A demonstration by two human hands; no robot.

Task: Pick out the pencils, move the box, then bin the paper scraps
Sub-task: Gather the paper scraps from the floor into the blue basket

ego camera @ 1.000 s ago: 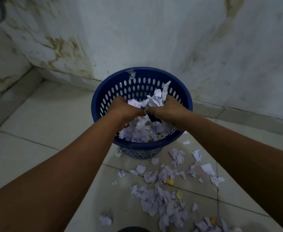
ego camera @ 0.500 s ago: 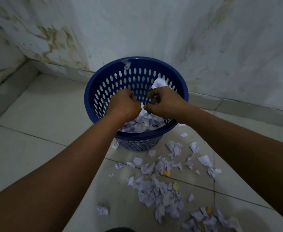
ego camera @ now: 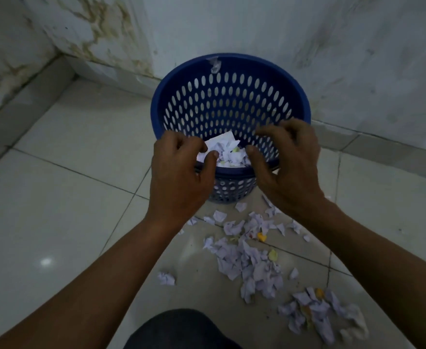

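Two hands hover over the bin: left hand loosely curled, right hand spread, both empty. Scraps lie inside, a heap on the floor. Loose handfuls could shed paper outside.

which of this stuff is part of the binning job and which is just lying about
Part of the job: blue basket; scraps inside it; scraps on the floor; left hand and right hand, both over the basket's near rim.

Just there: stained wall; floor tiles; dark clothing at the bottom edge.
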